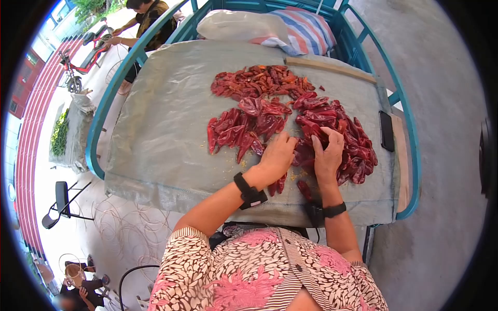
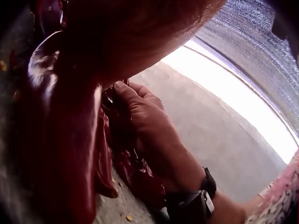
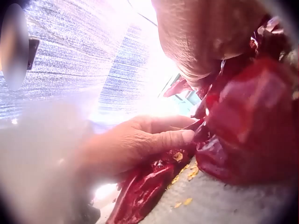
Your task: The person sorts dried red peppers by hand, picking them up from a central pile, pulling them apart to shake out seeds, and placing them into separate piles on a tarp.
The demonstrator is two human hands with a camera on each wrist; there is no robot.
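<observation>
Dried red chili peppers lie in heaps on a grey-green sheet (image 1: pixel 155 114). My left hand (image 1: pixel 279 154) is at the near side of the middle heap (image 1: pixel 246 124), and in the right wrist view its thumb and fingers (image 3: pixel 159 140) pinch the end of a dark chili pepper (image 3: pixel 201 133). Close beside it, my right hand (image 1: pixel 328 155) reaches over the left edge of the large right heap (image 1: pixel 358 142). In the left wrist view, the right thumb and fingers (image 2: pixel 135 95) pinch a dark red chili pepper, partly hidden by the left hand.
A heap of smaller, more orange chili peppers (image 1: pixel 259 82) lies farther back. Loose chili peppers (image 1: pixel 305 190) and yellow seeds lie near me. A phone (image 1: pixel 386 130) and a wooden strip (image 1: pixel 332 70) lie near the edges. Blue rails (image 1: pixel 404 114) flank the cart; sacks (image 1: pixel 244 26) lie behind.
</observation>
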